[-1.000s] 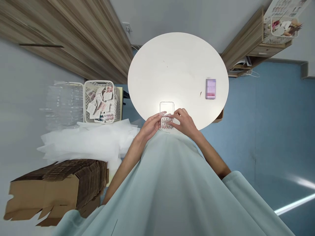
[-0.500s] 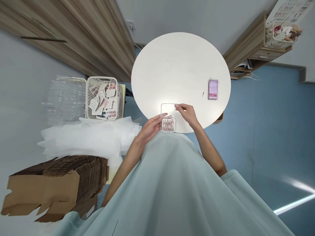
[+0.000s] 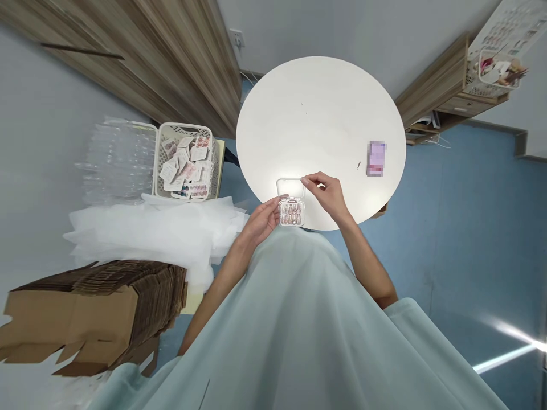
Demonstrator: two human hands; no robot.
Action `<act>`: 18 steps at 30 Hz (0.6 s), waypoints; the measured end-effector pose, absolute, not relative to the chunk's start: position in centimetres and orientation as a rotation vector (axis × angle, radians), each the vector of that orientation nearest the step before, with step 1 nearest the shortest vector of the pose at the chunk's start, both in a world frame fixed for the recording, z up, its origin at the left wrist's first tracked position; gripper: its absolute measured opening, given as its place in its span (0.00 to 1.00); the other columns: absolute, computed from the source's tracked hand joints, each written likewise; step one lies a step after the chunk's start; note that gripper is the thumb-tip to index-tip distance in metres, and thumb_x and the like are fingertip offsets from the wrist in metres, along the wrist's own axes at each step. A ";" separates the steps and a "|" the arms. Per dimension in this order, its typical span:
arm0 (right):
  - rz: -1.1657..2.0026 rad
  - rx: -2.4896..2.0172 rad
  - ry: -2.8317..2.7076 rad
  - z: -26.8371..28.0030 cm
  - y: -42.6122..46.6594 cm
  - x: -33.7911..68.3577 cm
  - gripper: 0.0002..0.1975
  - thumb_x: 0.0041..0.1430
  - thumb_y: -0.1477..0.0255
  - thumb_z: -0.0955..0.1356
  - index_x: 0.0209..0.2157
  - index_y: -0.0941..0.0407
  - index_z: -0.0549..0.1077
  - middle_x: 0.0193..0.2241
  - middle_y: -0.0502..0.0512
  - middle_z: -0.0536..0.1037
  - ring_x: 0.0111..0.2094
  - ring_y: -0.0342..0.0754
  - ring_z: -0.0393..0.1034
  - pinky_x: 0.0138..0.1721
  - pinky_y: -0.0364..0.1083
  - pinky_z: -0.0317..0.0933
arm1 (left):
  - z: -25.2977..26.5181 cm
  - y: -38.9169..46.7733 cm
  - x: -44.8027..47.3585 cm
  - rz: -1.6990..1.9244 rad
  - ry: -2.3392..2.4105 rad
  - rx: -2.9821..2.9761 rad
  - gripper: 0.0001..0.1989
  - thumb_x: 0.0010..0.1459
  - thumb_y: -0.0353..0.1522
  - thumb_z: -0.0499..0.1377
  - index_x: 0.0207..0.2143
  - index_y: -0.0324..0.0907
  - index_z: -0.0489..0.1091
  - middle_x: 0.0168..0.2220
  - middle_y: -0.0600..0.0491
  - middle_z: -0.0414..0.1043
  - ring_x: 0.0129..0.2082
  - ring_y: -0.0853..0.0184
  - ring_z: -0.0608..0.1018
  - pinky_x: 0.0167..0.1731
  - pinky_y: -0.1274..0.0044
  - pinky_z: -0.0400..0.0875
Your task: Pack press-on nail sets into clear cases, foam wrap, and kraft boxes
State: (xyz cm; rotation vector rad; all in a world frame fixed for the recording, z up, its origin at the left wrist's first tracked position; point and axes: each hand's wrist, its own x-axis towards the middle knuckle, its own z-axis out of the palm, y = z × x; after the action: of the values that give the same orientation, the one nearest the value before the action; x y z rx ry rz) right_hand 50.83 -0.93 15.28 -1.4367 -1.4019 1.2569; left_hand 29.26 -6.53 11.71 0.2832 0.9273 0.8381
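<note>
My pale green garment [image 3: 294,319] fills the lower centre of the frame, directly below the clear case [image 3: 291,214], which lies open at the near edge of the bench [image 3: 325,108]. Left grip [image 3: 261,222]: fingertips contact the left side of the case at the hinge; closure beneath the tray is hidden, so I cannot tell whether it is clamped. Right grip [image 3: 330,198]: thumb and forefinger are together, clamped on the upper right corner of the lid [image 3: 291,188]. Governing relation: the case lies to the right of my left grip and down-left of my right grip; the left grip is nearer the tray, the right is nearer the lid's free edge. Orientation: the long axis of the opened case runs up the frame, tray toward me, lid pointing away; the hinge runs across the frame. Small glossy pieces [image 3: 291,215] sit in the tray in two rows, each piece lengthwise up the frame. Farther out, a pixelated purple item [image 3: 376,159] lies at right on the bench, well apart from both grips. A white basket [image 3: 206,171] of cards stands left of the bench.
</note>
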 end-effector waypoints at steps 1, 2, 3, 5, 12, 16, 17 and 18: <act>1.264 -1.411 -1.431 16.0 -1.5 50.9 0.21 0.64 0.47 0.74 0.39 0.52 0.85 0.40 0.54 0.83 0.40 0.49 0.74 0.42 0.49 0.69 | 11.7 -6.4 29.2 0.848 0.922 0.275 0.22 0.68 0.42 0.67 0.57 0.36 0.78 0.51 0.38 0.84 0.53 0.54 0.85 0.56 0.64 0.79; 1.278 -1.385 -1.461 16.6 -2.1 51.0 0.20 0.64 0.48 0.75 0.40 0.51 0.85 0.40 0.54 0.83 0.40 0.49 0.73 0.40 0.48 0.67 | 11.8 -6.2 29.2 0.854 0.917 0.267 0.22 0.69 0.43 0.65 0.56 0.36 0.78 0.50 0.38 0.84 0.53 0.53 0.85 0.55 0.64 0.79; 1.298 -1.361 -1.489 17.1 -2.7 51.2 0.19 0.64 0.49 0.75 0.41 0.50 0.85 0.40 0.54 0.82 0.39 0.48 0.73 0.38 0.48 0.66 | 11.8 -6.0 29.1 0.855 0.916 0.261 0.23 0.70 0.45 0.64 0.56 0.36 0.78 0.50 0.38 0.84 0.53 0.53 0.85 0.55 0.63 0.80; 1.342 -1.325 -1.530 17.6 -4.1 51.5 0.18 0.63 0.49 0.77 0.41 0.49 0.86 0.39 0.54 0.81 0.39 0.48 0.73 0.35 0.47 0.65 | 11.9 -5.7 28.9 0.855 0.921 0.264 0.24 0.71 0.47 0.63 0.55 0.35 0.78 0.51 0.38 0.84 0.53 0.53 0.85 0.54 0.63 0.80; 1.424 -1.356 -1.558 16.1 -7.8 52.2 0.15 0.63 0.53 0.77 0.43 0.48 0.85 0.39 0.53 0.80 0.39 0.48 0.72 0.35 0.47 0.64 | 12.2 -5.5 28.4 0.840 0.921 0.376 0.19 0.67 0.38 0.67 0.56 0.37 0.80 0.57 0.40 0.82 0.57 0.54 0.83 0.57 0.66 0.78; 1.414 -1.384 -1.568 15.5 -8.4 52.1 0.13 0.64 0.56 0.76 0.44 0.49 0.84 0.39 0.53 0.80 0.39 0.49 0.72 0.35 0.48 0.64 | 12.1 -5.6 28.3 0.820 0.937 0.393 0.20 0.65 0.36 0.69 0.57 0.38 0.80 0.58 0.40 0.81 0.58 0.54 0.82 0.59 0.65 0.78; 1.408 -1.389 -1.571 15.6 -8.4 52.0 0.13 0.65 0.56 0.76 0.44 0.49 0.84 0.39 0.53 0.80 0.39 0.49 0.72 0.35 0.48 0.64 | 12.1 -5.6 28.3 0.819 0.942 0.401 0.21 0.65 0.36 0.69 0.57 0.38 0.80 0.58 0.40 0.81 0.58 0.54 0.82 0.59 0.64 0.78; 1.404 -1.391 -1.575 15.7 -8.4 51.9 0.12 0.65 0.57 0.76 0.44 0.49 0.84 0.39 0.53 0.80 0.40 0.49 0.72 0.35 0.48 0.64 | 12.1 -5.6 28.3 0.821 0.946 0.410 0.21 0.65 0.36 0.69 0.58 0.38 0.80 0.58 0.40 0.81 0.58 0.53 0.82 0.59 0.64 0.78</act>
State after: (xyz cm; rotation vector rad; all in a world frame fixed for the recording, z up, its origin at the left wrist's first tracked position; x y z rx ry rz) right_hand 51.95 -8.41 15.69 -1.3913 -1.5749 1.4044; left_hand 28.25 -5.61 12.12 0.4104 0.9458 0.8212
